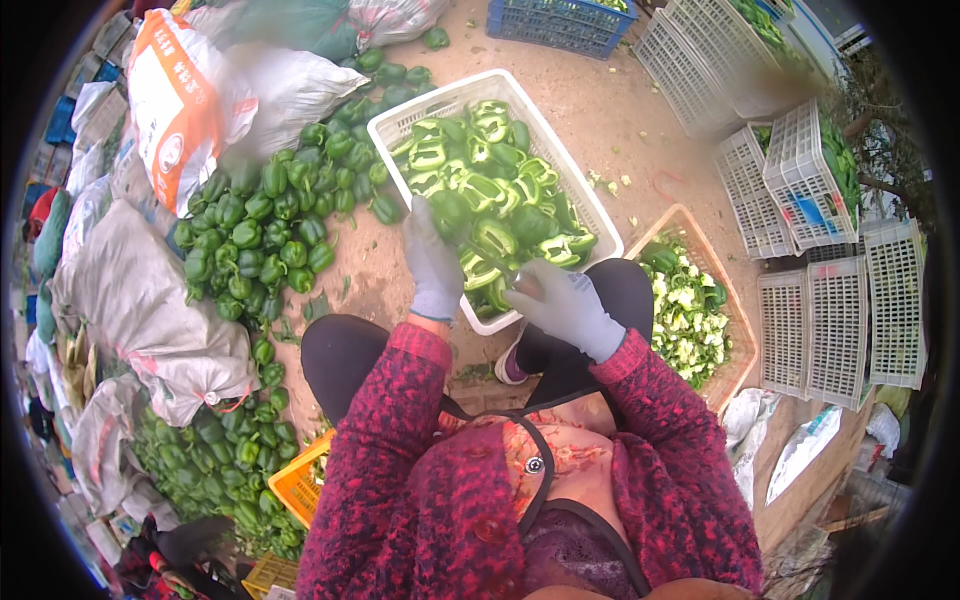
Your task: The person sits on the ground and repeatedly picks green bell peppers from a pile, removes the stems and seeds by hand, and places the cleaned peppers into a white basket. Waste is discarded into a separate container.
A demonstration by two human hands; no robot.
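Green pepper (450, 214) by left hand (432, 268): likely light, firm, slick; cup sides. Left fingers' grip unclear; right hand (568, 308) fingers curled, hold unclear.

The left arm (378, 440) and right arm (675, 425) reach forward, elbows bent, drawing together before the body. The gloved left grip (430, 268) points away, fingers extended, wrist fairly straight. The gloved right grip (568, 308) angles leftward, fingers partly curled, near the left; how tightly either closes is unclear
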